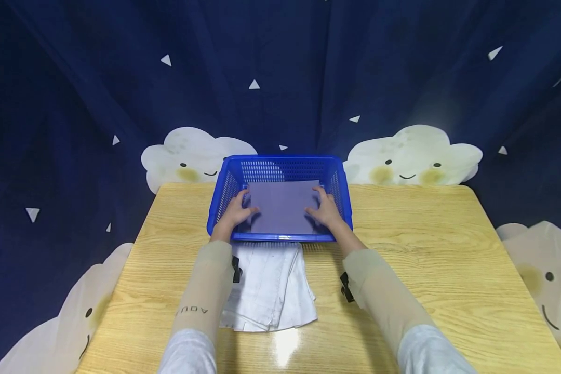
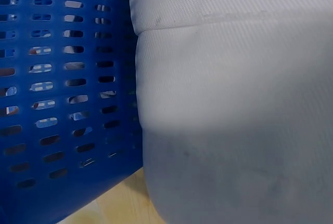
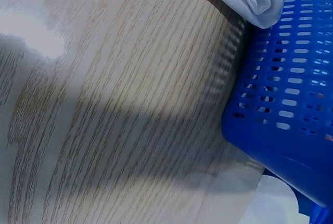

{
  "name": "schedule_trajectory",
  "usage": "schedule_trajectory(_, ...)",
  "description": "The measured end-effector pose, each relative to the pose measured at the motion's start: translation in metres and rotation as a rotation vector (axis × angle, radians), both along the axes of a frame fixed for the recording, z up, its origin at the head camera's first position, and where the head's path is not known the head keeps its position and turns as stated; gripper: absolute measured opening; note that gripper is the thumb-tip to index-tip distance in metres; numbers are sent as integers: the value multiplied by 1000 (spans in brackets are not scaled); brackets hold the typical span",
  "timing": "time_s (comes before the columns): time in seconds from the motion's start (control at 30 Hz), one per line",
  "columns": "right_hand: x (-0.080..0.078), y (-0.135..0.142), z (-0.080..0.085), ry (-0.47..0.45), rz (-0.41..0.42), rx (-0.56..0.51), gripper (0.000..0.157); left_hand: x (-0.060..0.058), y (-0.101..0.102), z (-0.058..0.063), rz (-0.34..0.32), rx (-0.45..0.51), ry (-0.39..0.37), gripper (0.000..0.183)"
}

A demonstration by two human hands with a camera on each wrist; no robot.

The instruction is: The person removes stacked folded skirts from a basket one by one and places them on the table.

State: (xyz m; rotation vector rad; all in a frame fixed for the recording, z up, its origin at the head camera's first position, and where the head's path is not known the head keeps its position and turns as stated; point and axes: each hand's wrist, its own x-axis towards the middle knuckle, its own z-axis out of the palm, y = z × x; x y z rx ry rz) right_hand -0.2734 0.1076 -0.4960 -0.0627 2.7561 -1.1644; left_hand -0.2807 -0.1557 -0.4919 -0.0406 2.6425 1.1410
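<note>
Left hand (image 1: 236, 212), right hand (image 1: 328, 210) spread over sheet (image 1: 282, 206).

From the head, we look forward and down, far enough back to take in both far corners of the worktop (image 1: 425, 223) and the curtain (image 1: 280, 78) behind. From the left wrist, we face the basket (image 2: 117, 177) and white cloth (image 2: 223, 78) very closely. From the right wrist, slightly farther off, we look down across the worktop; both wrist views share basket and cloth.
</note>
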Motion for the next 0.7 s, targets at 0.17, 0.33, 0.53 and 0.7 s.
schedule_trajectory(0.17, -4, 0, -3, -51, -8, -7, 68, -3, 0, -1, -1, -2, -42, 73)
schedule_trajectory(0.33, -7, 1, -6, -82, 4, -11, 71, -6, 0, -3, -20, -1, -59, 75)
schedule_trajectory(0.53, -7, 1, -7, -118, 17, -19, 76, -6, -1, -6, -20, 10, -122, 78)
schedule_trajectory(0.7, -8, 1, -7, -141, 40, -7, 78, -6, -1, -5, -32, 35, -163, 79)
